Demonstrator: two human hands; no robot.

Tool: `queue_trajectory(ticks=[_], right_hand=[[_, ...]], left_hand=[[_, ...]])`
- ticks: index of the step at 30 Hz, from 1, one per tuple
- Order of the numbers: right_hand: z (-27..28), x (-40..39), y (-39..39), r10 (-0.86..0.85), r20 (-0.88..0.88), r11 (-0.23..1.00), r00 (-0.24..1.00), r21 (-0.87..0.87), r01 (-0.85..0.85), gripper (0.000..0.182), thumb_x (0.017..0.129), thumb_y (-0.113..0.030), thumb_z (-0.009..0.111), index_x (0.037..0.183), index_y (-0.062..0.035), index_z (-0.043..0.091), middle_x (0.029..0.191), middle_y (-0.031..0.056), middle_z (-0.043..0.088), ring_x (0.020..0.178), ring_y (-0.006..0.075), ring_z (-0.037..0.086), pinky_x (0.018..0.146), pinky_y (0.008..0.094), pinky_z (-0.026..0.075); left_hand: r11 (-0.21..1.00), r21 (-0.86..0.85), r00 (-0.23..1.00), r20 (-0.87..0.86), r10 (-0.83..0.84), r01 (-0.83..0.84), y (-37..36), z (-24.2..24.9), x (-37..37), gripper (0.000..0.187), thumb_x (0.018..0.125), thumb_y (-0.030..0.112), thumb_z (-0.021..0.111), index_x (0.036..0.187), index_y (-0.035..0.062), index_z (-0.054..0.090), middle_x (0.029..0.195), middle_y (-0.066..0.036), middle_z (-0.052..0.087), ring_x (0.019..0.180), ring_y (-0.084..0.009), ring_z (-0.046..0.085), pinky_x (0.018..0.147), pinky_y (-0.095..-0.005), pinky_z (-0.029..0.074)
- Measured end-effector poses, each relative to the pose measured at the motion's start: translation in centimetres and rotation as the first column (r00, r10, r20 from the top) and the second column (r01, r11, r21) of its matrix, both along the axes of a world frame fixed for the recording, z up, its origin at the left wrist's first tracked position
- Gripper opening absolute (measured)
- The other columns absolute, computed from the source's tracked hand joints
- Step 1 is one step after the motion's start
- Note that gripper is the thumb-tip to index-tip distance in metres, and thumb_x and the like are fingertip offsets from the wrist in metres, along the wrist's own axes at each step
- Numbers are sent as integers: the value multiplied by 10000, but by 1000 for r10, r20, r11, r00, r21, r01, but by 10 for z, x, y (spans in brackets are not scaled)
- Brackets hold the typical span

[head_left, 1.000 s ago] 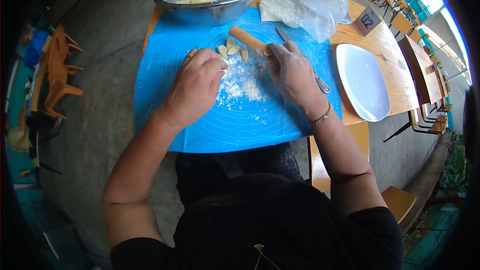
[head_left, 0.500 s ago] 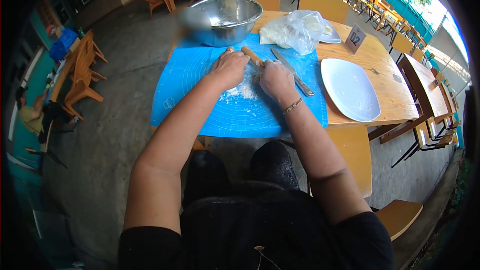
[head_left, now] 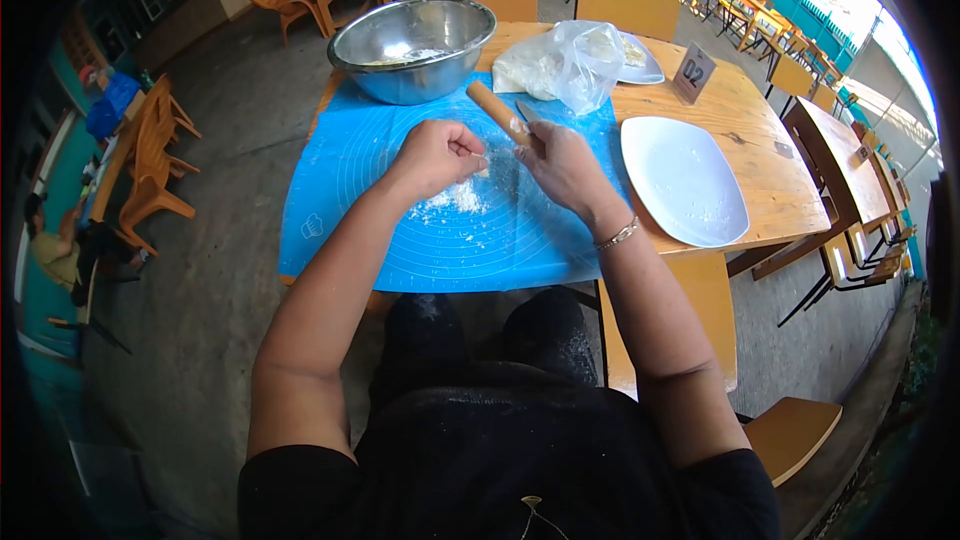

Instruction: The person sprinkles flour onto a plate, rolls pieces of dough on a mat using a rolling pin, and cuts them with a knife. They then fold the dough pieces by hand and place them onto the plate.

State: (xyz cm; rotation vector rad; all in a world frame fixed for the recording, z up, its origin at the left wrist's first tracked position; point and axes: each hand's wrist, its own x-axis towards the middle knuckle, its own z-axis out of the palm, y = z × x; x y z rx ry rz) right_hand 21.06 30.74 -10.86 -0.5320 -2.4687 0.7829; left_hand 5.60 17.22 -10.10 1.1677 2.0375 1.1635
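My left hand [head_left: 438, 157] is closed in a pinch on a small pale piece of dough [head_left: 484, 169], above the floury blue mat [head_left: 345, 230]. My right hand [head_left: 568, 168] grips one end of a wooden rolling pin [head_left: 494, 110], which tilts up and away to the left. Most of a knife is hidden by my right hand; only part of its blade [head_left: 527, 112] shows beyond it. White flour [head_left: 458, 195] is scattered over the mat's printed circles, below my hands.
A steel bowl [head_left: 413, 75] stands at the mat's far left corner. Beside it lies a clear plastic bag [head_left: 575, 65] with pale contents, against a small plate [head_left: 645, 70]. A white plate [head_left: 685, 180] sits at right, near a number sign [head_left: 693, 74]. A person [head_left: 58, 250] sits far left.
My right hand has lifted the rolling pin from the mat and tilted it. My left hand has left the pin and now pinches a piece of dough. The view has shifted slightly.
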Motion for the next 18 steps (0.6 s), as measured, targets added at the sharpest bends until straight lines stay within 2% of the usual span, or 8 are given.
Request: queue_trajectory(ticks=[3,4,6,7,9,14,16,18], right_hand=[[8,13,-7,-17,3,996,1000,-85,17,266,871,-194,664,972,51,636,908,269,655,898,429,634,793,480,490],[7,16,-12,36,3,996,999,-80,-36,257,876,-190,659,970,48,637,896,266,654,883,431,633,791,480,488],[4,21,-18,144,69,989,987,-32,-142,249,898,-188,634,981,47,632,919,268,648,865,432,628,790,482,486],[2,23,-20,140,68,990,988,-26,-139,249,898,-188,634,981,47,632,919,268,648,865,432,628,790,482,486],[-4,28,-27,134,79,985,988,99,-142,256,917,-203,615,1007,35,638,948,258,636,894,422,623,803,480,485],[3,43,-36,10,26,996,1000,93,-12,259,938,-238,604,1062,-17,656,959,216,624,908,397,618,814,476,485],[0,44,-41,-25,-11,997,1000,77,26,261,942,-250,603,1081,-37,661,947,196,621,894,391,619,814,476,487],[-4,40,-49,-4,-31,983,1000,184,10,265,944,-260,603,1100,-55,663,936,174,613,845,384,627,786,474,501]], left_hand=[[994,-61,995,45,-92,95,-13,-7,13,242,775,84,799,968,-27,703,880,-92,713,788,-133,670,711,-257,542],[989,-87,993,25,-117,119,-15,-6,17,252,803,59,777,1016,-39,682,910,-90,705,759,-110,648,657,-243,521],[984,-81,987,-24,-158,155,-15,-11,11,255,803,54,773,1021,-41,680,917,-93,706,777,-118,656,678,-248,527],[979,-77,978,-72,-193,188,-14,-12,7,258,802,48,769,1025,-44,678,925,-95,707,795,-126,665,699,-253,532],[975,-114,976,-87,-202,192,-14,-10,7,263,802,51,767,1031,-43,677,933,-96,709,818,-134,672,721,-262,538],[971,-156,978,-79,-192,178,-30,-8,8,251,792,72,771,1010,-24,694,928,-114,716,855,-155,689,757,-290,547],[978,-203,943,-317,-103,39,-39,-12,11,255,775,126,772,981,-7,706,968,-156,723,822,-250,709,743,-348,558],[984,-178,921,-382,-75,6,-51,-12,22,232,779,148,771,951,7,705,952,-154,717,817,-268,702,732,-364,552]])
